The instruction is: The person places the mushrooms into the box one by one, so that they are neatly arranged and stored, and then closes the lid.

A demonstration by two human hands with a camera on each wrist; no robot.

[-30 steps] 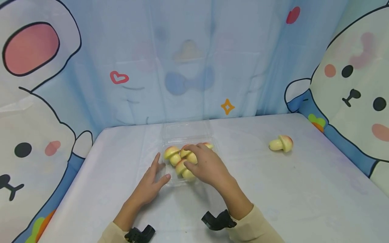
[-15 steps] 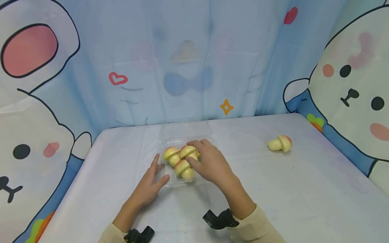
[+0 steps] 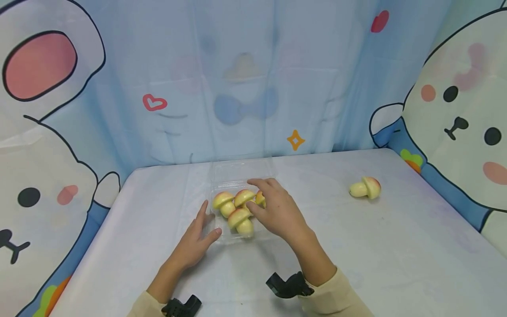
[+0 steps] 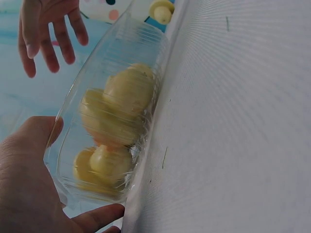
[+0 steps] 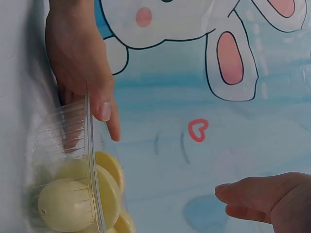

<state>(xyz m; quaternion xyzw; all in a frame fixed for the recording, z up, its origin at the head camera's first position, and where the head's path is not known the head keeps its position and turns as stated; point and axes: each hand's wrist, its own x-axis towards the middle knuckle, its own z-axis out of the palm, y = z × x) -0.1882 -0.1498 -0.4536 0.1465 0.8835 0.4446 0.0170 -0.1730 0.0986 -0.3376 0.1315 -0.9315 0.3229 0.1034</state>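
Since the earlier frames, your right hand (image 3: pixel 282 214) has shifted slightly to the right, exposing more of the rightmost mushroom (image 3: pixel 260 197). It is poised over the right side of the clear container (image 4: pixel 138 39), fingers parted and extended, holding nothing. Your left hand (image 3: pixel 195 242) is unchanged: thumb and fingers spread against the container's near left corner, not clenched. Four mushrooms show inside; a separate mushroom (image 3: pixel 366 188) lies well apart on the table (image 3: pixel 356 251), to your right.

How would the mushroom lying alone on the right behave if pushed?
The mushroom would probably roll in a curve, its rounded cap being wider than its stem. It's unlikely to tip, already lying sideways. Its smooth-looking surface may be slippery.
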